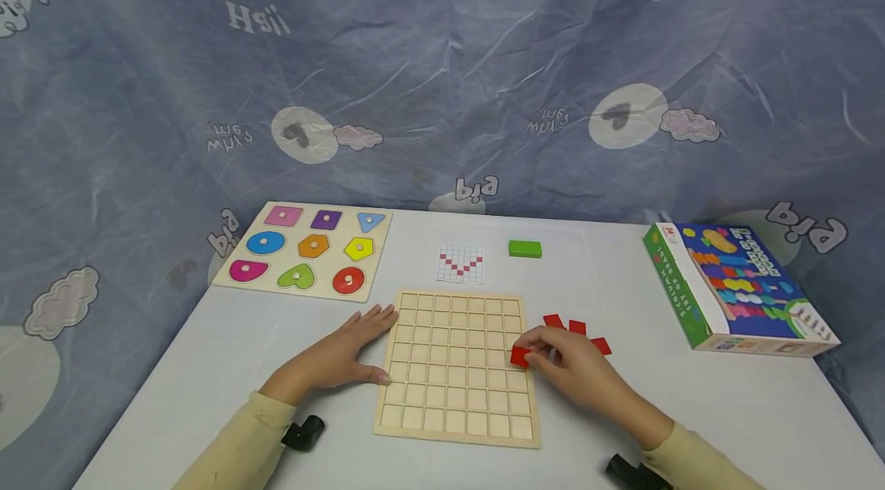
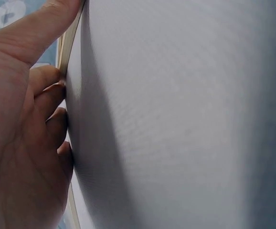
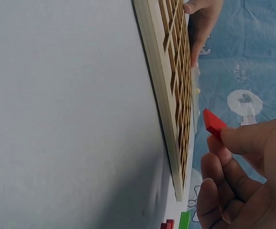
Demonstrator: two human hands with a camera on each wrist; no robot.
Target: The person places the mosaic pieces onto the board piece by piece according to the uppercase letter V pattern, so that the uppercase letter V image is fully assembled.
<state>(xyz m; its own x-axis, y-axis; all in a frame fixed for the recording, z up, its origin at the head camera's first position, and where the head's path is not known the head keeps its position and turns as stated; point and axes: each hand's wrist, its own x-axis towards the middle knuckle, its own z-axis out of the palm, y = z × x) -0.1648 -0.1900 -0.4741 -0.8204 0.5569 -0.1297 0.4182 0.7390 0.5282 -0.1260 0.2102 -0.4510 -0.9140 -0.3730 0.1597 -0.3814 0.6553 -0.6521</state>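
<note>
A wooden grid board (image 1: 456, 379) with rows of square recesses lies in front of the person. My left hand (image 1: 346, 352) rests at the board's left edge, fingers and thumb spread and fairly straight; in the left wrist view its thumb (image 2: 37, 28) lies along the wooden rim. With thumb and forefinger my right hand (image 1: 577, 367) pinches a red square tile (image 1: 520, 356) over the board's right side. The right wrist view shows this red tile (image 3: 214, 125) held above the board's surface. Several loose red tiles (image 1: 577, 327) lie just beyond the right hand.
A small pattern card (image 1: 461, 264) with a red V of squares lies behind the board, a green block (image 1: 525, 249) to its right. At the back left is a shape puzzle board (image 1: 325, 244) with knobbed pieces. A colourful game box (image 1: 747, 290) stands at the right.
</note>
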